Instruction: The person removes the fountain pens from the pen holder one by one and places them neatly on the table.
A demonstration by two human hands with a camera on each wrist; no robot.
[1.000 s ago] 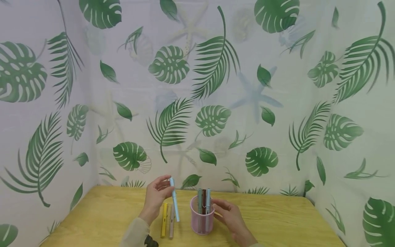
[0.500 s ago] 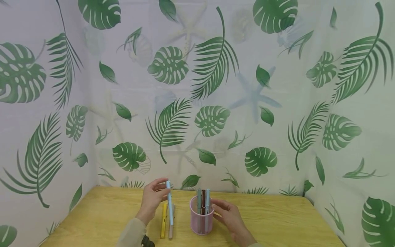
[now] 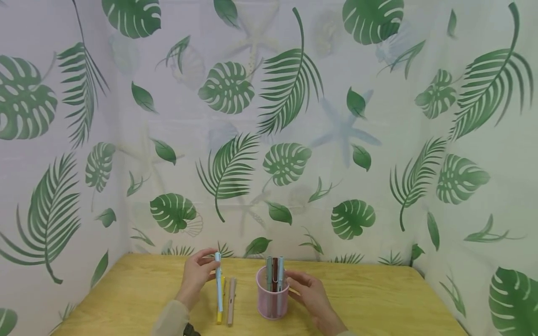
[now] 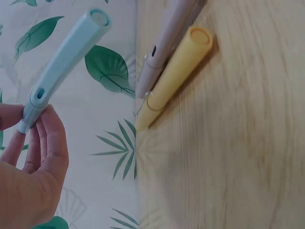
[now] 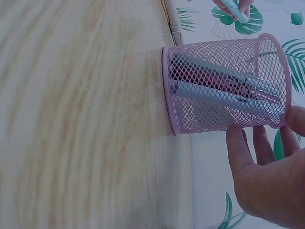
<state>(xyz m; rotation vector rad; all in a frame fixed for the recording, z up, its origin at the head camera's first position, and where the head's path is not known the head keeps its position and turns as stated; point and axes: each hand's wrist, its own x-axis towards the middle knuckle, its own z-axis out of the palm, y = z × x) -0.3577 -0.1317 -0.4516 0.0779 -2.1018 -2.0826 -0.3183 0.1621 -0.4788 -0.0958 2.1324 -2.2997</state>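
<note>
My left hand point(image 3: 195, 276) pinches a light blue capped pen point(image 3: 219, 284) near its cap end, barrel pointing down. In the head view this pen overlaps the yellow pen point(image 3: 219, 318) lying on the table; a greyish-pink pen point(image 3: 231, 303) lies just right of it. The left wrist view has the blue pen's barrel point(image 4: 71, 50) raised apart from the lying pens. Farther right stands a pink mesh pen cup point(image 3: 263, 305), holding a green, a brown point(image 3: 275, 269) and a light blue pen. My right hand point(image 3: 312, 296) holds its right side, thumb by the rim, fingers against the mesh.
The wooden table point(image 3: 370, 303) reaches back to a white curtain point(image 3: 302, 242) printed with green leaves, which also hangs along both sides. A dark band point(image 3: 191, 330) circles the left wrist.
The left hand has moved left and slightly down with the light blue pen, from right of the two lying pens to over the yellow one. The right hand and the cup stay put.
</note>
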